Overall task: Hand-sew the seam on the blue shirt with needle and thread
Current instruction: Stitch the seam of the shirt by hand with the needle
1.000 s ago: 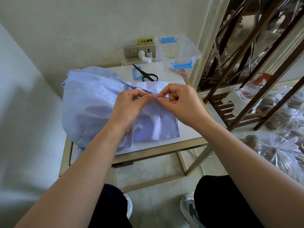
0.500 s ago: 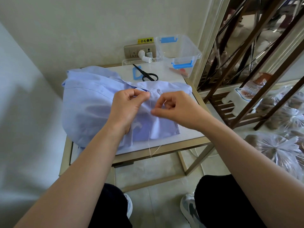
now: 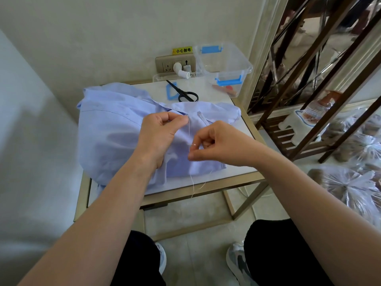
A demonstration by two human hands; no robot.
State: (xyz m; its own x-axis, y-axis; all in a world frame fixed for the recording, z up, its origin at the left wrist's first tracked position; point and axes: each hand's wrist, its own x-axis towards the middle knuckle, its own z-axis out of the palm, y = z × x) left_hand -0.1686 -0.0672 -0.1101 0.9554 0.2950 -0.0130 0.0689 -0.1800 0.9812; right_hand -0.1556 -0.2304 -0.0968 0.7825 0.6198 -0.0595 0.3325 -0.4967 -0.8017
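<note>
Nearest the camera: black trousers (image 3: pixel 278 254) and two grey-and-white shoes (image 3: pixel 237 259) on a pale tiled floor, both bare forearms reaching forward over them. A loose tail of pale thread (image 3: pixel 192 182) hangs past the front rail of the small gold-framed table (image 3: pixel 237 182). Right hand (image 3: pixel 218 141) is over the near part of the shirt, fingers curled, thumb and forefinger pinching a small glinting needle (image 3: pixel 193 144). From there the thread runs up, fairly straight, to the left hand (image 3: pixel 162 133). Left hand is curled too, thumb and forefinger pinching the cloth at a stitched edge near the collar, heel of the hand resting on the fabric. The blue shirt (image 3: pixel 115 133) lies bunched over most of the white tabletop, spilling off the left side. Behind it, on bare tabletop: black scissors (image 3: pixel 186 93) lying across a blue plastic frame (image 3: pixel 171 91). Further back right, a clear plastic box (image 3: pixel 224 65) with blue clasps, tilted against the wall; its contents are too small to tell. Beside it, a white spool (image 3: pixel 182 72) in front of a wall socket (image 3: pixel 166 64), with a yellow label (image 3: pixel 182 50) above. To the right, a dark wooden shelf (image 3: pixel 309 79) and clear plastic bags (image 3: pixel 354 182) on the floor.
</note>
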